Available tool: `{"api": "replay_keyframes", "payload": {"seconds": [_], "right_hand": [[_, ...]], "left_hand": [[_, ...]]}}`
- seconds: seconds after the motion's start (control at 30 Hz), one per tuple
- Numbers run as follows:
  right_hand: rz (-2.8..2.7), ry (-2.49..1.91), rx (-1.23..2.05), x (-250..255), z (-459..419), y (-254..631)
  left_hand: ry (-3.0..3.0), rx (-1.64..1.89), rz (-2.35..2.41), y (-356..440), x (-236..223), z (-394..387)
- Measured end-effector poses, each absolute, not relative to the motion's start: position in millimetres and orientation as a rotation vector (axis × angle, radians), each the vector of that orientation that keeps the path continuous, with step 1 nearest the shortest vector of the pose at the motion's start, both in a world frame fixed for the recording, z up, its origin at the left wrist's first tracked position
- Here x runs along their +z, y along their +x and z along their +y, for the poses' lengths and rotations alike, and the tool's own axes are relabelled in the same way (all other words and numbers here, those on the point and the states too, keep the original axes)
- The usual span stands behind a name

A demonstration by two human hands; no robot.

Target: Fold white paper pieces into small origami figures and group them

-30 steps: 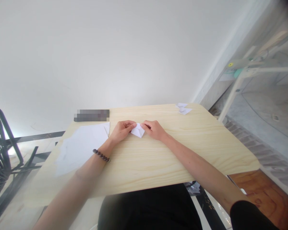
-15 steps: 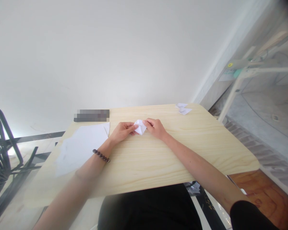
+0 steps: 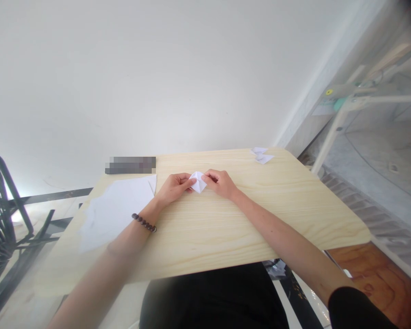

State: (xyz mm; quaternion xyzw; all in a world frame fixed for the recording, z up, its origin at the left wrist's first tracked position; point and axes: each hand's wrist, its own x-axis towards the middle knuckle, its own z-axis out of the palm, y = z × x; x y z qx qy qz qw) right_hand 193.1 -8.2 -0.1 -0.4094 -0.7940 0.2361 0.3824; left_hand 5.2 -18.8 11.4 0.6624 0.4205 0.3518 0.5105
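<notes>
A small folded white paper point(image 3: 199, 184) is held between my two hands over the middle of the table, its lower corner pointing toward me. My left hand point(image 3: 174, 186) pinches its left side, thumb on top and fingers behind. On the other side, my right hand point(image 3: 222, 182) grips the right edge between thumb and bent forefinger. Creases run across the paper's face and meet near its centre. The fingers behind it are partly hidden.
White paper sheets point(image 3: 119, 205) lie on the left of the wooden table point(image 3: 205, 237). Behind them is a dark, pixelated rectangular object point(image 3: 130, 165). Folded paper pieces point(image 3: 263, 158) rest at the back right. A white wall point(image 3: 192, 77) rises behind the table.
My right thumb and fingers have shifted slightly left on the folded paper. The paper has turned a little, and its centre crease shows more clearly. My left hand has barely moved.
</notes>
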Motion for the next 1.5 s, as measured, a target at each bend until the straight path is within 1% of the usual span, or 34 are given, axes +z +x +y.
{"api": "replay_keyframes", "payload": {"seconds": [0.1, 0.27, 0.37, 0.77, 0.97, 1.3, 1.5], "right_hand": [[-1.976, -1.039, 0.657, -0.1, -9.3, 192.9], [-1.916, -1.038, 0.879, 0.2, -12.2, 193.0], [-1.900, -1.047, 0.908, 0.7, -13.0, 192.8], [-1.947, -0.992, 0.830, 1.4, -11.6, 193.7], [-1.950, -1.044, 0.725, 1.0, -10.2, 193.9], [-1.954, -1.082, 0.708, -0.9, -8.7, 193.0], [-1.995, -1.100, 0.575, -2.3, -7.1, 192.9]], "left_hand": [[1.609, 0.805, 1.080, 4.8, 12.4, -20.0], [1.637, 0.787, 1.157, 5.8, 11.2, -20.9], [1.621, 0.788, 1.165, 6.6, 9.6, -21.0], [1.689, 0.762, 1.179, 2.9, 9.5, -19.1], [1.577, 0.826, 1.042, 5.2, 7.8, -16.6], [1.564, 0.845, 1.011, 5.1, 6.2, -15.4], [1.597, 0.808, 1.086, 4.1, 7.6, -17.2]]}}
